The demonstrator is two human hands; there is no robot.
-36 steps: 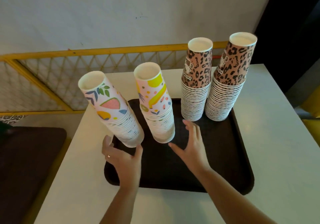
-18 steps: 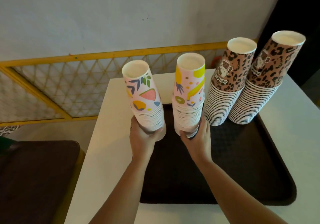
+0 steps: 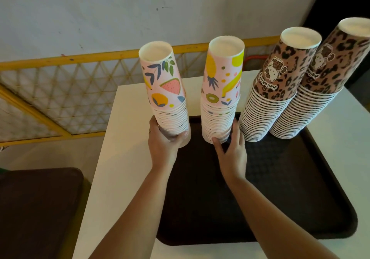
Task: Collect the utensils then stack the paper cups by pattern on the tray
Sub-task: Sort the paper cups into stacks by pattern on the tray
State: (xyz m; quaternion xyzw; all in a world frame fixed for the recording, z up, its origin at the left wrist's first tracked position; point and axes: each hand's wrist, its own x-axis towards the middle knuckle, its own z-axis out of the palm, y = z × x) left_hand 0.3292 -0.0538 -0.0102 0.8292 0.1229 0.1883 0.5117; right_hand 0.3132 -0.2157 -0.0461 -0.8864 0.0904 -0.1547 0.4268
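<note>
Four tall stacks of upside-down paper cups stand in a row along the far edge of a dark brown tray. The two left stacks are pink with fruit prints, the left fruit stack and the right fruit stack. The two right ones are leopard print, the inner leopard stack and the outer leopard stack. My left hand grips the base of the left fruit stack at the tray's left rim. My right hand wraps the base of the right fruit stack. No utensils are visible.
The tray lies on a white table. A yellow lattice railing and a pale wall run behind. A dark brown surface sits lower at the left, beside the table.
Both hands went from open and reaching to closed around the bases of the two fruit stacks. The left fruit stack now stands more upright, closer to its neighbour.
</note>
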